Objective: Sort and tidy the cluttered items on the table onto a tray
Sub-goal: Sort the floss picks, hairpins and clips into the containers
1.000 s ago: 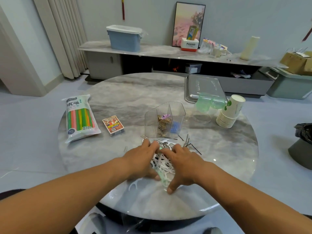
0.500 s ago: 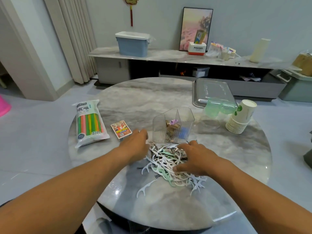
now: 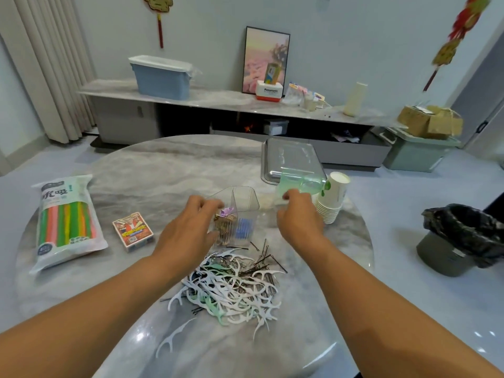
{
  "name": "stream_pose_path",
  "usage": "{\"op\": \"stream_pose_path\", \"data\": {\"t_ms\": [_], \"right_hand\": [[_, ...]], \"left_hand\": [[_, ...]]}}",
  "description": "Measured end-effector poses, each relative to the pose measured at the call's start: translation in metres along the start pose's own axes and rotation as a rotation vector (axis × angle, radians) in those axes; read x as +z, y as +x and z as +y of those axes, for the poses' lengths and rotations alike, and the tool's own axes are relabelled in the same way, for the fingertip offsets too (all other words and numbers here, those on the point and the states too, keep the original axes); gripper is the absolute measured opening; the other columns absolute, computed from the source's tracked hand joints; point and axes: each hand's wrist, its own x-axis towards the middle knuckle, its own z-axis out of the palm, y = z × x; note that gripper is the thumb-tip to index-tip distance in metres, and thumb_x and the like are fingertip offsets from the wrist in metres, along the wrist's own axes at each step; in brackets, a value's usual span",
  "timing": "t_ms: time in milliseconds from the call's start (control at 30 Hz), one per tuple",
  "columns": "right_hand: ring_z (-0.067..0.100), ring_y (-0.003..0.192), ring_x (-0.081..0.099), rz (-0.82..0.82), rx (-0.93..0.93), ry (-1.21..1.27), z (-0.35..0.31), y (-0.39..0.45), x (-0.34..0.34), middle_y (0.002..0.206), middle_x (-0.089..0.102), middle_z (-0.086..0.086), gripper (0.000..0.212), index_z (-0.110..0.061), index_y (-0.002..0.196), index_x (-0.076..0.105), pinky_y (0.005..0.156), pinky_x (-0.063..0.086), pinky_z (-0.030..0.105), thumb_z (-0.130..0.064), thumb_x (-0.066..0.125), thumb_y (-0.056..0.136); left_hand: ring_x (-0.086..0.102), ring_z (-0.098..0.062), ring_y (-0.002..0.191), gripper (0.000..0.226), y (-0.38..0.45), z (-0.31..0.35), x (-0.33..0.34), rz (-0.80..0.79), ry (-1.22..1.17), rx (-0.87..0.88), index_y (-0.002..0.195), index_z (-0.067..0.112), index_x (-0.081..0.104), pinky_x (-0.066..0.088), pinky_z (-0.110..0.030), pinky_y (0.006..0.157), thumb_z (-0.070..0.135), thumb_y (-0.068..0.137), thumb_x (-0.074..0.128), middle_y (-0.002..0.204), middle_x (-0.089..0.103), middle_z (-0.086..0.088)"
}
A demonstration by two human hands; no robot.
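Note:
A pile of white and green floss picks (image 3: 234, 287) lies on the round marble table (image 3: 163, 173), with dark hairpins (image 3: 266, 257) just behind it. Beyond the pile stands a clear divided organizer (image 3: 245, 211) holding clips and blue items. My left hand (image 3: 188, 230) grips its left side, fingers over the rim and thumb on the front. My right hand (image 3: 297, 216) reaches with curled fingers to a pale green clear container (image 3: 302, 182); its fingertips are at that container's lower edge, and any grip is hidden. The metal tray (image 3: 289, 159) sits at the back right.
A stack of paper cups (image 3: 334, 197) stands right of my right hand. A pack of coloured straws (image 3: 65, 222) and a small card box (image 3: 133, 231) lie at the left. A bin with a black bag (image 3: 463, 238) is on the floor to the right.
Both hands have left the floss pick pile and moved forward, the left to the organizer, the right to the green container. The pile lies uncovered and spread out.

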Motion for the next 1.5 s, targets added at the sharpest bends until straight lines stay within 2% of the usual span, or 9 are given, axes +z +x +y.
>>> {"op": "stream_pose_path", "data": {"t_ms": [167, 433, 633, 800, 967, 1067, 1200, 1333, 1500], "right_hand": [[0.025, 0.105, 0.057, 0.161, -0.037, 0.098, 0.008, 0.052, -0.003, 0.147, 0.037, 0.0, 0.051, -0.031, 0.144, 0.041, 0.075, 0.04, 0.035, -0.018, 0.059, 0.098], [0.03, 0.122, 0.056, 0.008, -0.082, 0.053, 0.022, 0.084, 0.024, 0.145, 0.051, 0.004, 0.049, -0.027, 0.147, 0.047, 0.094, 0.045, 0.041, -0.008, 0.051, 0.102], [0.021, 0.1, 0.066, 0.022, -0.133, 0.244, -0.005, 0.07, 0.0, 0.111, 0.069, -0.003, 0.026, -0.022, 0.124, 0.067, 0.087, 0.053, 0.037, -0.017, 0.061, 0.099], [-0.001, 0.083, 0.062, -0.062, -0.322, 0.251, -0.032, 0.025, -0.038, 0.09, 0.066, -0.018, 0.013, -0.024, 0.103, 0.071, 0.081, 0.054, 0.029, -0.022, 0.071, 0.091], [0.003, 0.078, 0.065, -0.191, -0.383, 0.275, -0.049, -0.035, -0.058, 0.083, 0.068, -0.012, 0.01, -0.029, 0.086, 0.068, 0.073, 0.055, 0.027, -0.024, 0.076, 0.088], [0.005, 0.075, 0.068, -0.444, -0.435, 0.411, -0.062, -0.069, -0.05, 0.082, 0.073, -0.007, 0.01, -0.024, 0.085, 0.071, 0.073, 0.058, 0.026, -0.019, 0.079, 0.086], [0.002, 0.065, 0.063, -0.523, -0.438, 0.517, -0.074, -0.094, -0.022, 0.077, 0.071, -0.01, 0.004, -0.021, 0.092, 0.074, 0.063, 0.05, 0.025, -0.024, 0.076, 0.09], [0.004, 0.086, 0.067, -0.389, -0.323, 0.493, -0.077, -0.1, -0.002, 0.093, 0.07, -0.015, 0.017, -0.027, 0.104, 0.071, 0.079, 0.055, 0.031, -0.041, 0.07, 0.094], [0.024, 0.123, 0.051, -0.587, -0.4, -0.243, -0.068, -0.113, 0.02, 0.133, 0.051, -0.001, 0.083, -0.032, 0.135, 0.052, 0.092, 0.046, 0.041, -0.074, 0.076, 0.067]], "left_hand": [[0.055, -0.006, 0.085, 0.032, 0.02, 0.0, 0.009, -0.017, -0.018, -0.066, 0.12, 0.036, 0.054, 0.035, -0.021, 0.062, 0.038, 0.092, 0.069, 0.115, 0.05, 0.017], [0.054, -0.002, 0.075, 0.019, 0.051, -0.023, 0.018, 0.026, -0.177, -0.216, 0.085, 0.032, 0.058, 0.034, -0.024, 0.057, 0.036, 0.086, 0.077, 0.087, 0.056, 0.014], [0.051, 0.0, 0.082, 0.05, 0.053, -0.019, 0.01, 0.017, -0.263, -0.208, 0.113, 0.039, 0.048, 0.034, -0.021, 0.06, 0.042, 0.078, 0.083, 0.097, 0.048, 0.02], [0.051, -0.001, 0.106, 0.091, 0.038, 0.003, -0.016, -0.052, -0.483, -0.117, 0.136, 0.038, 0.039, 0.041, -0.015, 0.081, 0.051, 0.062, 0.09, 0.116, 0.047, 0.02], [0.047, -0.001, 0.124, 0.115, -0.001, 0.014, -0.035, -0.197, -0.61, -0.091, 0.151, 0.039, 0.027, 0.039, -0.017, 0.098, 0.052, 0.057, 0.091, 0.136, 0.048, 0.014], [0.051, 0.013, 0.115, 0.115, -0.022, 0.014, -0.043, -0.203, -0.655, -0.083, 0.148, 0.047, 0.028, 0.04, -0.006, 0.09, 0.054, 0.054, 0.094, 0.13, 0.053, 0.023], [0.063, 0.005, 0.104, 0.089, -0.046, 0.001, -0.047, -0.219, -0.644, -0.144, 0.132, 0.042, 0.05, 0.05, -0.014, 0.082, 0.044, 0.056, 0.094, 0.116, 0.065, 0.021], [0.061, -0.001, 0.106, 0.077, -0.064, -0.036, -0.054, -0.237, -0.525, -0.28, 0.131, 0.029, 0.05, 0.047, -0.01, 0.079, 0.027, 0.067, 0.093, 0.117, 0.06, 0.01], [0.058, -0.012, 0.11, 0.076, -0.075, -0.069, -0.063, -0.432, -0.311, -0.379, 0.131, 0.03, 0.048, 0.049, -0.024, 0.086, 0.012, 0.069, 0.088, 0.12, 0.055, -0.002]]}}
